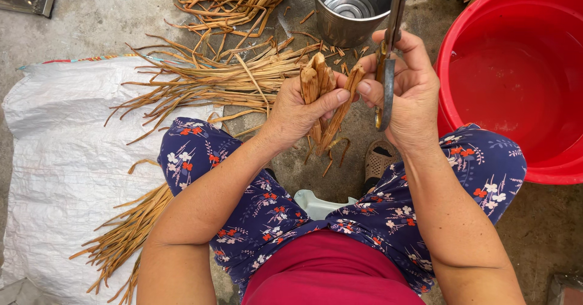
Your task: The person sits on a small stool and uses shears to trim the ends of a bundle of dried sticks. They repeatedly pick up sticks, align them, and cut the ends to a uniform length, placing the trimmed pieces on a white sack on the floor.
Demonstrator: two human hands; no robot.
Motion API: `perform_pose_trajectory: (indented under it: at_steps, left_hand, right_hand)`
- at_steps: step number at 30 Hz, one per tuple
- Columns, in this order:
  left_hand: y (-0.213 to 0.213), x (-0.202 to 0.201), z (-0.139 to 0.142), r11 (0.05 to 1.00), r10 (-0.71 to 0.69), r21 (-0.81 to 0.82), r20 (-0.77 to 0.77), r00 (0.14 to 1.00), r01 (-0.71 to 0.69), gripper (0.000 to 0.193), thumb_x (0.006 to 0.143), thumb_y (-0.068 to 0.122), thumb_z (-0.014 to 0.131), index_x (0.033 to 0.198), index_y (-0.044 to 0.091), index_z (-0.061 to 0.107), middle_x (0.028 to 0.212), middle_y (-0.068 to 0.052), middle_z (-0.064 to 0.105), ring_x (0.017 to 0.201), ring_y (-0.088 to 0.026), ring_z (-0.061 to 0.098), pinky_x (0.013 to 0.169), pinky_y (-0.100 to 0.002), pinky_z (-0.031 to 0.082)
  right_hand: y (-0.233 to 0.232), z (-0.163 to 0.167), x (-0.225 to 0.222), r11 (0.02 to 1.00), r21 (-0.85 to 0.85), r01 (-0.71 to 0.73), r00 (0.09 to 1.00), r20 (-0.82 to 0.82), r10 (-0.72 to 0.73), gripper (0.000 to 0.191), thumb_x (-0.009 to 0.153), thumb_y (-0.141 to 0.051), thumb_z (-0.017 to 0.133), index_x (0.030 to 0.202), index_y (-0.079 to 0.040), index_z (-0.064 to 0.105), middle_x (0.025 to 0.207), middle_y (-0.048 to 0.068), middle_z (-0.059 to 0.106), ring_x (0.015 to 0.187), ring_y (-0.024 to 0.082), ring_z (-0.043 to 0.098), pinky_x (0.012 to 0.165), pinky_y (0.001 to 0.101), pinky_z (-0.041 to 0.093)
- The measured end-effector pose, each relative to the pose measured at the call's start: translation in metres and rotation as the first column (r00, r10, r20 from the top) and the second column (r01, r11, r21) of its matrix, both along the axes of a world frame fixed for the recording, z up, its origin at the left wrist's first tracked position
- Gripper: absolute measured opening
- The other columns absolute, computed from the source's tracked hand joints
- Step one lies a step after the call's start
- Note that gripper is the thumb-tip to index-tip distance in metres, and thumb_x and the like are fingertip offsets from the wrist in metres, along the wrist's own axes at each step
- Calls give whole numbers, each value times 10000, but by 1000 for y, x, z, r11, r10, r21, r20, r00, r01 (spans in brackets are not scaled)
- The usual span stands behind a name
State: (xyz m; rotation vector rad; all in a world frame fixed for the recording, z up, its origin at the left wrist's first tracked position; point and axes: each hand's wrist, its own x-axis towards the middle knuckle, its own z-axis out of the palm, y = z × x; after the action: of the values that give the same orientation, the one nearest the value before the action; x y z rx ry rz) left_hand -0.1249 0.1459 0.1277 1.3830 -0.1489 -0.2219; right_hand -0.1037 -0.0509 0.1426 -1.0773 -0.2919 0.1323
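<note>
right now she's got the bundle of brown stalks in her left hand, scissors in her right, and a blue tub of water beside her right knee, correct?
Not quite: the tub is red, not blue, as the head view shows. The rest holds: the left hand grips the bundle of brown stalks, the right hand holds the scissors, and the water-filled tub sits beside the right knee.

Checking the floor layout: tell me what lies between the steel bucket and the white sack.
In the head view, a loose pile of dried stalks lies between the steel bucket and the white sack.
</note>
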Motion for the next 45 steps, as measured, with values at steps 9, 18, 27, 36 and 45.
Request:
perform_pose_trajectory:
  at_steps: [9,18,27,36,45]
  left_hand:
    - [1,-1,-3,996,-7,-89,-5,1000,7,207,1005,179,727,1148,34,689,841,29,638,707,-56,576,650,-226,492]
    - [14,13,-12,888,158,-421,-92,983,-182,223,972,112,764,1143,60,629,878,-12,651,716,-102,619,645,-242,520]
    - [17,15,-8,895,147,-404,-134,980,-189,219,966,135,769,1127,29,665,876,-39,693,724,-119,656,634,-256,552]
    - [17,13,-2,890,124,-417,-166,978,-184,234,959,138,765,1137,26,662,865,-40,690,727,-117,672,639,-253,570]
    - [14,15,-7,907,147,-382,-102,984,-175,247,986,154,771,1164,21,661,961,-49,682,808,-121,662,732,-279,570]
  right_hand:
    - [1,-4,-3,998,-28,50,999,-5,-50,570,945,-5,805,1422,-79,503,1087,73,672,862,94,636,720,212,521]
    - [17,-10,-11,643,-685,343,903,429,-25,799,819,-214,925,1460,-95,463,1201,62,586,1062,182,583,895,329,496]
    - [23,2,-18,592,-718,366,875,481,43,685,807,-123,881,1396,-63,535,1162,102,611,952,188,640,821,307,554]
    - [29,-1,-23,608,-661,440,847,530,-37,557,882,-143,901,1337,-11,610,1132,119,711,902,153,716,737,266,598]
    - [24,-17,-17,730,-618,290,925,376,-49,512,920,-146,874,1349,-15,627,1016,35,719,889,84,684,765,245,575]
